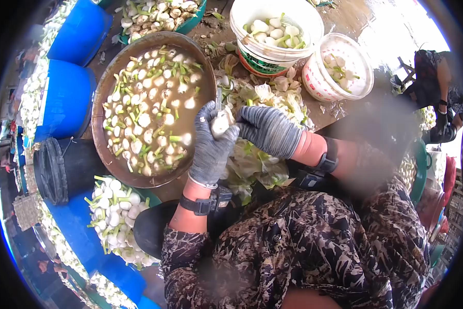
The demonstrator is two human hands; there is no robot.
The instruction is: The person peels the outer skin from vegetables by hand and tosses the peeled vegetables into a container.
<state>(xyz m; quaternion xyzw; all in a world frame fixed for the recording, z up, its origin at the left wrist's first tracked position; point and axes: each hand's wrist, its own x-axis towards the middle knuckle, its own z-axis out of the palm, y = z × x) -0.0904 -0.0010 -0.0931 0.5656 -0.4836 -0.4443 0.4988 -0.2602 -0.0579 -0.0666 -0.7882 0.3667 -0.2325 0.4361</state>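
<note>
My left hand (213,149), in a grey glove, is closed around a white bulb (222,122) near the right rim of a wide brown basin (100,98). A narrow grey piece, too small to identify, sticks up above the bulb. My right hand (272,131), also gloved, has its fingers bent against the right side of the bulb; its fingertips are partly hidden. Many white bulbs with green stems (144,120) float in the basin's murky water. Loose pale peels (262,165) lie beneath and beyond my hands.
Two white buckets (265,54) (363,77) with bulbs stand beyond my hands. Blue tubs (69,98) line the left, beside a black container (51,170). A bulb pile (118,216) lies near my left elbow. Another person (435,77) is at the far right.
</note>
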